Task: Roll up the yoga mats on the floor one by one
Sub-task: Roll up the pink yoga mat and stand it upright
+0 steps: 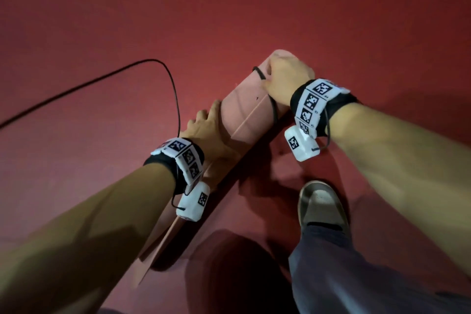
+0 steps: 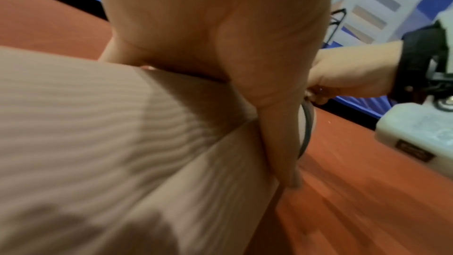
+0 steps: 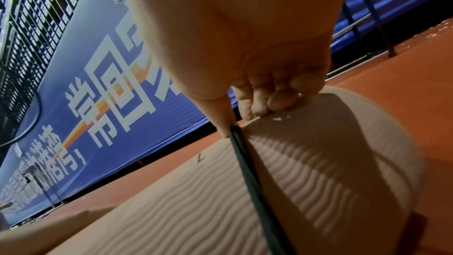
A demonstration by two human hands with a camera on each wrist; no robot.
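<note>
Here, near the middle of the head view, a pink yoga mat (image 1: 244,109) lies rolled on the red floor (image 1: 102,20), running from upper right down to lower left. The right hand (image 1: 285,79) sits at its upper end with fingers (image 3: 282,98) curled onto the roll's edge, pinching a black strap (image 3: 247,172) that crosses the mat. The left hand (image 1: 206,130) presses straight fingers flat against the roll's side, beside a black cable (image 1: 142,66) looping across the left half; a shoe (image 1: 322,204) stands at lower right
</note>
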